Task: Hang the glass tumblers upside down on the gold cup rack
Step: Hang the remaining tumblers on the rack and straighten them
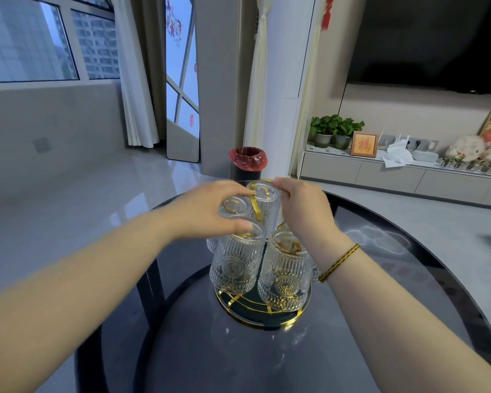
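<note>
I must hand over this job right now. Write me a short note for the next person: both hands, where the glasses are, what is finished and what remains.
Left hand: fingers wrapped around the far-left tumbler, already inverted on the gold cup rack.
Right hand: fingers pinching the base of the far tumbler, also inverted at the rack's top.
Done: two front tumblers, near-left and near-right, hang upside down. More glass shows behind them, count unclear.
Rack stands on the dark glass table; no loose tumbler is visible there.
Left: seat the two held tumblers, release, check the hidden side.
</note>
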`<action>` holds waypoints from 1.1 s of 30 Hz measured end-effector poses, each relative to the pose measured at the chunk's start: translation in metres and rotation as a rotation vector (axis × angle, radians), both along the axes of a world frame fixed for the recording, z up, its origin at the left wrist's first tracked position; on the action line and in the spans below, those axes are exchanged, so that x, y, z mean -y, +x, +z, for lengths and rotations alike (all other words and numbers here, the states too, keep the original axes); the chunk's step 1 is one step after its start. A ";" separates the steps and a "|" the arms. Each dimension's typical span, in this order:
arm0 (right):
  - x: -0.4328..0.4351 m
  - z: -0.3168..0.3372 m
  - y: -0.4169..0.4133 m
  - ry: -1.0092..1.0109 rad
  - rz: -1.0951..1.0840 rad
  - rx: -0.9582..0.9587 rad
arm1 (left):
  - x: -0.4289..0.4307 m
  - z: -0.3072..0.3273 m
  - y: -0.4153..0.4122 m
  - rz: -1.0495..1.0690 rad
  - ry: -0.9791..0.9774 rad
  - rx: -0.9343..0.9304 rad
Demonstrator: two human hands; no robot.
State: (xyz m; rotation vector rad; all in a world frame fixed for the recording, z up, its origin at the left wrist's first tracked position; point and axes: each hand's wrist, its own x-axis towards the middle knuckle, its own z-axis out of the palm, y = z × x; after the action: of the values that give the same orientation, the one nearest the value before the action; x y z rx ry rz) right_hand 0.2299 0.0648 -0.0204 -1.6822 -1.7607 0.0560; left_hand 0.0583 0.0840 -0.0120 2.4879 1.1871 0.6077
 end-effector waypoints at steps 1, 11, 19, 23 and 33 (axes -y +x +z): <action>0.001 0.000 0.000 -0.003 -0.001 0.001 | 0.008 -0.008 0.002 0.035 0.026 -0.044; 0.003 -0.002 -0.002 0.025 -0.009 -0.017 | 0.032 -0.054 0.015 0.288 0.019 0.025; 0.000 -0.004 -0.001 0.026 -0.016 -0.026 | 0.030 -0.073 0.023 0.330 -0.027 0.279; -0.001 -0.004 0.000 0.031 -0.017 -0.019 | 0.029 -0.077 0.019 0.307 -0.028 0.334; 0.000 -0.005 -0.001 0.073 -0.009 -0.006 | 0.029 -0.079 0.016 0.275 -0.052 0.327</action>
State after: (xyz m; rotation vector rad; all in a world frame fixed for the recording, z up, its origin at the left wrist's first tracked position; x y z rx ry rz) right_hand 0.2287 0.0647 -0.0255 -1.6357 -1.7299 -0.0076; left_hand 0.0740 0.0547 -0.0912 2.0919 1.3973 0.9973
